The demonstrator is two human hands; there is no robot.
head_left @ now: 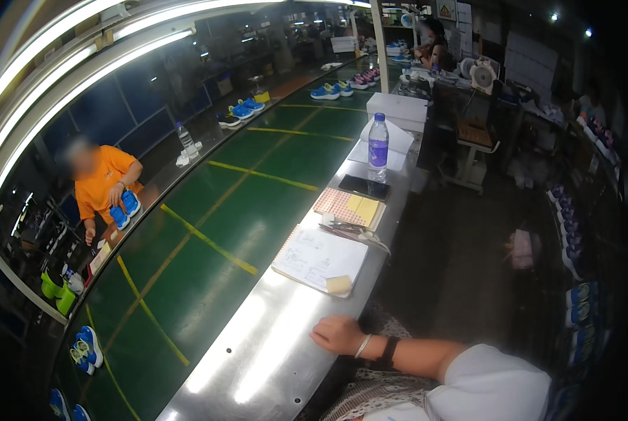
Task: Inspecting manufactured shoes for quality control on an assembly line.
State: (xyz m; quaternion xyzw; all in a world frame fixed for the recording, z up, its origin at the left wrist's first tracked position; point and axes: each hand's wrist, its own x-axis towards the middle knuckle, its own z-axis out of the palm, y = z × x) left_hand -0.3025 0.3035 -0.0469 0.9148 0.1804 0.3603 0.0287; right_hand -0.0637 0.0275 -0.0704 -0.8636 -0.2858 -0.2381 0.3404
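My right hand [338,335] rests on the edge of the shiny metal counter [279,337], its fingers loosely curled with nothing showing in them. A pale bracelet and a dark band circle the wrist. My left hand is out of view. Nearest to the right hand lies an open notebook [314,256] with handwriting and a small yellow sticky pad [338,284] on its corner. Beyond it are several pens [345,230], a patterned notebook [335,204] with yellow notes, a dark phone [364,186] and a purple-labelled water bottle [378,147].
A green conveyor belt [209,245] with yellow lines runs alongside, carrying blue shoes [85,349] and more pairs farther off. Across it, a person in orange [107,179] holds blue shoes [124,210]. A white box [397,109] stands on the counter; shoes line a rack [566,231] at right.
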